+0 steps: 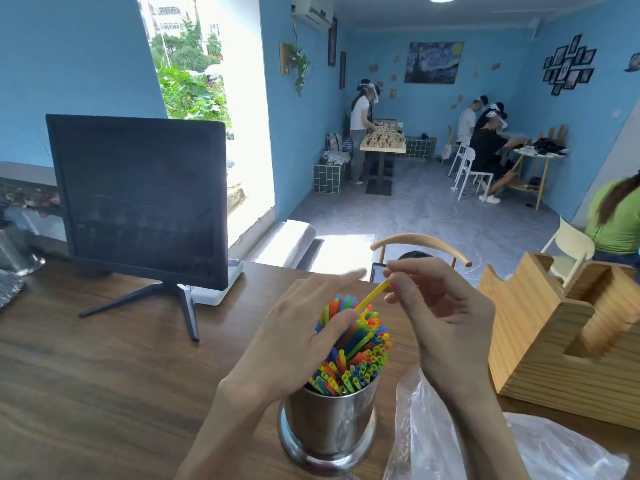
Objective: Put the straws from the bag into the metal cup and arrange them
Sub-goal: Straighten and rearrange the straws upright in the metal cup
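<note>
While the left hand [304, 327] pressed flat against the straws [353, 355] in the cup [329, 420], the right hand [436, 313] pinched a yellow straw [372, 295] slanting down-left into them.

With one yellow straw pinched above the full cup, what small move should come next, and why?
Probably lower the yellow straw into the metal cup. The right hand pinches its top end while it sticks out above the other straws, and the left hand rests on the bundle, thumb pressing it aside.
</note>
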A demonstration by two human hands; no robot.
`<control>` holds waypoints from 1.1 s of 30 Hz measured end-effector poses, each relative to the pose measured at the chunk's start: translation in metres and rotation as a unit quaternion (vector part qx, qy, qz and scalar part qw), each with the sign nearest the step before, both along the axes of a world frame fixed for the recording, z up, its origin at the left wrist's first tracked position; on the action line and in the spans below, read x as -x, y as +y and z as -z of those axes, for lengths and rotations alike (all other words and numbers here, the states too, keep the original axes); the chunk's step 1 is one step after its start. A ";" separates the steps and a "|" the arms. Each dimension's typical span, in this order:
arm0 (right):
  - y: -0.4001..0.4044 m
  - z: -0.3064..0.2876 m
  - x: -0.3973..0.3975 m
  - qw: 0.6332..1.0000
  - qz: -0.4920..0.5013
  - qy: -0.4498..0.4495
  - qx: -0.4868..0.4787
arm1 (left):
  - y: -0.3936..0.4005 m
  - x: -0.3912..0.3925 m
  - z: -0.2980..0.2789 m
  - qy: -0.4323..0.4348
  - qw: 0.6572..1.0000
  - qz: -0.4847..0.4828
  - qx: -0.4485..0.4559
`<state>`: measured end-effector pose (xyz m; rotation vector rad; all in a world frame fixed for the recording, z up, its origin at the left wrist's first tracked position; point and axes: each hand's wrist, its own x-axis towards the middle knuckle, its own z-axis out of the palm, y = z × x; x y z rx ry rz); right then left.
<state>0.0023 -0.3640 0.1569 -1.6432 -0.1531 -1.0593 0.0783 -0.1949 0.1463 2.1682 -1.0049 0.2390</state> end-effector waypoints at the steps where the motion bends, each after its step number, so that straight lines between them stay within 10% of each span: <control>1: 0.001 -0.001 0.002 1.000 0.005 -0.024 -0.007 | -0.001 -0.001 0.000 -0.009 1.000 0.009 -0.016; 10: -0.004 -0.008 0.009 0.978 -0.001 -0.144 -0.151 | 0.010 -0.002 -0.022 0.158 0.960 0.019 0.229; 19: -0.016 0.009 -0.009 0.976 -0.040 0.186 0.103 | 0.033 -0.017 -0.035 0.261 0.792 -0.022 0.551; 24: -0.009 0.016 -0.013 0.927 -0.099 0.273 0.239 | 0.023 -0.003 -0.036 0.184 0.851 -0.020 0.492; 33: -0.033 0.024 -0.022 0.940 -0.026 0.311 0.141 | 0.009 -0.001 -0.001 0.069 0.989 -0.040 0.127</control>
